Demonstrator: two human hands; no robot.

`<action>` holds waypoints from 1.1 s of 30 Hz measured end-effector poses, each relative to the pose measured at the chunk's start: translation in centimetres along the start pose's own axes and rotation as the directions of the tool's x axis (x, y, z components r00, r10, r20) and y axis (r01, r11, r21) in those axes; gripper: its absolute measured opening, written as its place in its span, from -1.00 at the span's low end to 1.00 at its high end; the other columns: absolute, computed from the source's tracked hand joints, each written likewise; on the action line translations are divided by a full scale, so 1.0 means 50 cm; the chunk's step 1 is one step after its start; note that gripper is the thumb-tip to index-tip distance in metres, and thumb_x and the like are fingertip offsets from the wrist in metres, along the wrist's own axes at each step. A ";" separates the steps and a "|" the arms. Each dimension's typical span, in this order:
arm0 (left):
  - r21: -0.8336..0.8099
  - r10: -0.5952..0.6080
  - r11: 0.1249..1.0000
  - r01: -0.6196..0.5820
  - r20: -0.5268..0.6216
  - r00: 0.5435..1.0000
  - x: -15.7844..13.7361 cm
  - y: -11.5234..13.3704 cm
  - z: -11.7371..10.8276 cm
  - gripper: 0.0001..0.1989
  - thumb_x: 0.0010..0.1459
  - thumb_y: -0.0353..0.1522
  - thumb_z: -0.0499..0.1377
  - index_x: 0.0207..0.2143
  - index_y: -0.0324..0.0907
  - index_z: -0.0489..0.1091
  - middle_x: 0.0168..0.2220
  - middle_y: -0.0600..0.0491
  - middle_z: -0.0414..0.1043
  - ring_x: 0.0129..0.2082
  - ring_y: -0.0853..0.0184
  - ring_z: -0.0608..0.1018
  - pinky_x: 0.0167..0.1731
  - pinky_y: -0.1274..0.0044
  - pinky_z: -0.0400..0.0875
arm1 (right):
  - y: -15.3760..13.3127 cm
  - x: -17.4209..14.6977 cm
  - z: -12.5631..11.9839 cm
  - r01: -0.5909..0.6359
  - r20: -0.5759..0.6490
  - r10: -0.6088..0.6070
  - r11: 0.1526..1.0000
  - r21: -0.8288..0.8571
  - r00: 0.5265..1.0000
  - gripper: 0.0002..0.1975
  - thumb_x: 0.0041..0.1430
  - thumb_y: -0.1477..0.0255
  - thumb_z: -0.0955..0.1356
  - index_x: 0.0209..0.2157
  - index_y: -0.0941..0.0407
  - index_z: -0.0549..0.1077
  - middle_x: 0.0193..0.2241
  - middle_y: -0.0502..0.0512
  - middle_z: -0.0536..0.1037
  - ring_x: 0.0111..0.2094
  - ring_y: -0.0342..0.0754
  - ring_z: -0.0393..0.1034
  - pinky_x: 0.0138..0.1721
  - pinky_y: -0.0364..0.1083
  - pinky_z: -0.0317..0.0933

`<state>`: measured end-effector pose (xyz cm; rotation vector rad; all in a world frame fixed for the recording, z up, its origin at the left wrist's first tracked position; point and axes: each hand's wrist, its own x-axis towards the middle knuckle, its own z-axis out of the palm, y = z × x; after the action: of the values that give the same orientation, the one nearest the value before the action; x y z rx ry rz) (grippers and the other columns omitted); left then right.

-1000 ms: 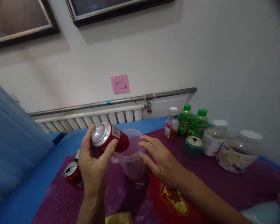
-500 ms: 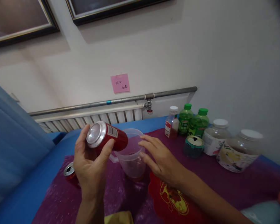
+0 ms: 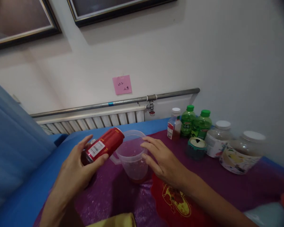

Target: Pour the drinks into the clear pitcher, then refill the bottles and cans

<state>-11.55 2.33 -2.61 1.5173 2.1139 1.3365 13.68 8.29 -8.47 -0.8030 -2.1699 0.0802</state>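
My left hand (image 3: 81,167) is wrapped round the lower end of a red drink can (image 3: 107,142). The can leans to the right, its top end beside the rim of a clear plastic measuring jug (image 3: 132,157). A little reddish-brown liquid lies at the bottom of the jug, which stands upright with its handle to the left. My right hand (image 3: 159,157) rests its spread fingertips against the jug's right side near the rim. The other red can from the earlier view is hidden behind my left hand.
To the right stand a small bottle (image 3: 174,126), green-capped bottles (image 3: 201,124), a teal can (image 3: 196,148) and white-lidded jars (image 3: 242,154). A red scalloped tray (image 3: 163,201) lies by my right forearm. A yellow cloth (image 3: 118,220) is at the front edge. The radiator (image 3: 104,121) runs behind.
My left hand has moved left and turned the can from mouth-down to top end raised, away from over the jug. My right hand has stayed at the jug.
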 end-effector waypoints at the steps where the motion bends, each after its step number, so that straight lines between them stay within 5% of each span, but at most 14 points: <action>1: 0.031 0.014 0.999 -0.015 0.032 0.999 0.000 -0.002 0.000 -0.12 -0.26 0.02 0.34 0.15 -0.07 0.32 -0.07 -0.07 0.51 -0.16 0.04 0.55 -0.10 0.21 0.41 | 0.000 0.000 0.000 0.000 -0.001 0.000 1.000 0.000 1.000 -0.73 0.32 0.43 0.23 -0.01 0.19 0.41 0.06 0.34 0.46 0.13 0.13 0.32 0.08 0.18 0.33; 9: 0.206 0.073 0.973 -0.101 0.142 0.987 -0.013 0.042 0.016 -0.44 -0.14 -0.17 0.28 -0.04 -0.15 0.42 -0.29 0.03 0.55 -0.32 0.14 0.55 -0.34 0.40 0.35 | 0.005 0.002 0.007 0.014 -0.027 -0.014 1.000 0.004 1.000 -0.73 0.31 0.41 0.23 -0.02 0.15 0.43 0.04 0.33 0.48 0.11 0.14 0.36 0.07 0.20 0.34; 15: 0.043 0.076 0.996 -0.073 -0.072 0.995 -0.026 0.035 -0.042 -0.40 -0.16 -0.16 0.36 -0.03 -0.12 0.40 -0.15 0.03 0.54 -0.18 0.16 0.55 -0.17 0.36 0.37 | 0.018 0.001 0.018 0.036 -0.056 -0.035 0.999 0.013 0.998 -0.71 0.31 0.38 0.22 -0.01 0.10 0.43 0.04 0.29 0.48 0.11 0.16 0.36 0.07 0.24 0.33; 20: -0.061 -0.136 0.991 0.122 -0.351 0.927 -0.093 -0.094 -0.104 -0.34 -0.26 -0.08 0.40 -0.10 -0.19 0.39 -0.18 -0.04 0.52 -0.17 0.09 0.54 -0.13 0.27 0.38 | 0.022 0.001 0.023 0.052 -0.055 -0.051 0.999 0.012 0.997 -0.70 0.32 0.37 0.21 0.00 0.12 0.42 0.05 0.30 0.47 0.11 0.17 0.36 0.08 0.25 0.32; 23: -0.117 -0.310 0.951 0.287 -0.321 0.895 -0.119 -0.200 -0.100 -0.29 -0.28 -0.08 0.40 -0.08 -0.21 0.35 -0.16 -0.07 0.52 -0.17 0.06 0.55 -0.13 0.25 0.42 | 0.024 0.000 0.026 0.067 -0.071 -0.067 0.998 -0.004 0.995 -0.69 0.33 0.35 0.19 0.00 0.14 0.41 0.04 0.33 0.47 0.09 0.18 0.38 0.07 0.25 0.33; 26: -0.140 -0.357 0.934 0.329 -0.315 0.879 -0.125 -0.286 -0.071 -0.33 -0.28 -0.13 0.37 -0.11 -0.23 0.32 -0.17 -0.13 0.52 -0.17 0.02 0.57 -0.14 0.23 0.44 | 0.024 0.001 0.027 0.062 -0.073 -0.063 0.998 -0.016 0.995 -0.69 0.34 0.32 0.18 -0.01 0.12 0.41 0.03 0.32 0.47 0.10 0.16 0.38 0.08 0.22 0.33; 33: -0.104 -0.377 0.925 0.364 -0.349 0.858 -0.121 -0.380 -0.023 -0.36 -0.33 -0.18 0.37 -0.15 -0.23 0.33 -0.15 -0.18 0.53 -0.13 -0.05 0.57 -0.11 0.17 0.45 | 0.025 -0.001 0.030 0.056 -0.046 -0.055 0.998 0.016 0.997 -0.68 0.32 0.33 0.19 0.00 0.09 0.42 0.06 0.28 0.47 0.10 0.15 0.38 0.09 0.23 0.31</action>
<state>-21.78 -4.44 -18.39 0.8227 2.4211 1.5804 13.29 9.58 -9.89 -0.7271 -2.1442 0.0521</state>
